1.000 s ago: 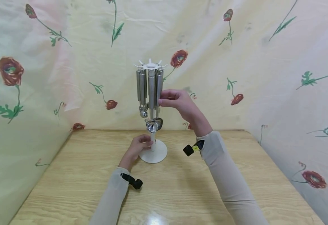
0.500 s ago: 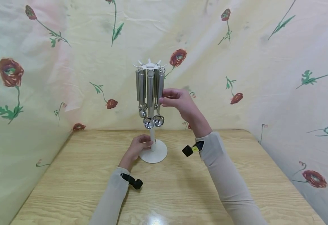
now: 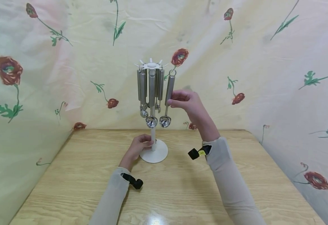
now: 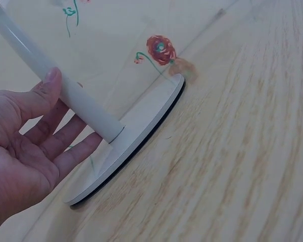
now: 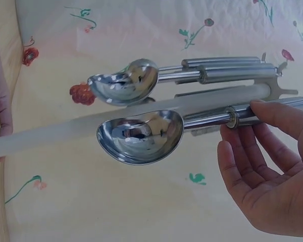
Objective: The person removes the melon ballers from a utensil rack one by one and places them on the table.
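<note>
My right hand (image 3: 190,101) pinches the steel handle of an ice cream scoop (image 3: 165,122) between thumb and fingers. That scoop hangs bowl-down, slightly tilted, its ring off to the right of the white utensil stand (image 3: 160,153). In the right wrist view the polished bowl (image 5: 140,138) shows whole, with a second scoop (image 5: 125,85) hanging behind it. My left hand (image 3: 137,146) holds the stand's pole low, just above the round base. Seen from the left wrist, the thumb lies on the near side of the pole (image 4: 86,103) and the fingers reach behind it.
Several steel utensils (image 3: 143,89) hang from the hooks of the stand's top (image 3: 151,65). The stand rests on a wooden table (image 3: 96,175). Flower-printed cloth (image 3: 237,56) surrounds the table at the back and sides.
The ice cream scoop in my right hand has come off the stand and moved right, away from the other utensils. The left hand stays on the pole.
</note>
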A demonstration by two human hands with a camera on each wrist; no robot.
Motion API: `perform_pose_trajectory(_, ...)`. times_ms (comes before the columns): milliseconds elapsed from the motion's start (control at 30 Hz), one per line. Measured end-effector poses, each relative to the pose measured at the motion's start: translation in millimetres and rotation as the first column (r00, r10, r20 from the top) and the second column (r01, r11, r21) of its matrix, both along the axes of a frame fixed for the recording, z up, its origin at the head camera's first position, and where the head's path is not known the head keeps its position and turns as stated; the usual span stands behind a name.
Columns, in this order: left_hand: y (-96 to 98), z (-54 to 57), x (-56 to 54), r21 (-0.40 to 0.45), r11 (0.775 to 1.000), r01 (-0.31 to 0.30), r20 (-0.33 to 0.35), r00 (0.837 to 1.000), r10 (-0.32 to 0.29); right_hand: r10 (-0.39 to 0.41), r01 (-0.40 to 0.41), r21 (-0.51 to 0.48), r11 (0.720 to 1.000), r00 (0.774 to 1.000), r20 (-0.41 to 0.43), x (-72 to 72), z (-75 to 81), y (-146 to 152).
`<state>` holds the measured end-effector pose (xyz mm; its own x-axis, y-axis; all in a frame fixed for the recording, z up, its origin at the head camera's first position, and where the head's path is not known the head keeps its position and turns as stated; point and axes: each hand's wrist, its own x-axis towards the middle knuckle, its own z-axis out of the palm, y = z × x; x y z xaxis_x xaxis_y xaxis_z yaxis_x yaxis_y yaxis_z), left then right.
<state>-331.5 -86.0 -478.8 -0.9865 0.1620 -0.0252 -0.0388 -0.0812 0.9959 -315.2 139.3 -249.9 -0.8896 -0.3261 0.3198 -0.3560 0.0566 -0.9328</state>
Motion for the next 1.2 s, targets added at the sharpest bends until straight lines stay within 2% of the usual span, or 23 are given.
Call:
perform_pose_trajectory(333,0.5,1.5,2.0,-0.015,1.000,-0.007,0.000,1.000,0.007,-0.048,0.045,0.054,0.998,0.996,0.074,-5.6,-37.1,30)
perform_pose_trajectory(600,0.0,0.5,-0.1,-0.032,0.999,-0.014,-0.003,1.000,0.014,-0.135,0.103,0.161,0.982,0.969,0.205,-17.8,-72.0,48)
perform_pose_trajectory(900,-1.1,0.1,-1.5,-0.025,1.000,-0.003,0.002,1.000,0.003,-0.090,0.061,0.107,0.992,0.950,0.299,-37.7,-116.9,58)
perform_pose_trajectory(1200,-0.4,-1.7,-1.5,-0.024,1.000,-0.007,0.006,1.000,0.008,-0.061,0.020,0.113,0.993,0.926,0.372,-44.6,-151.1,61)
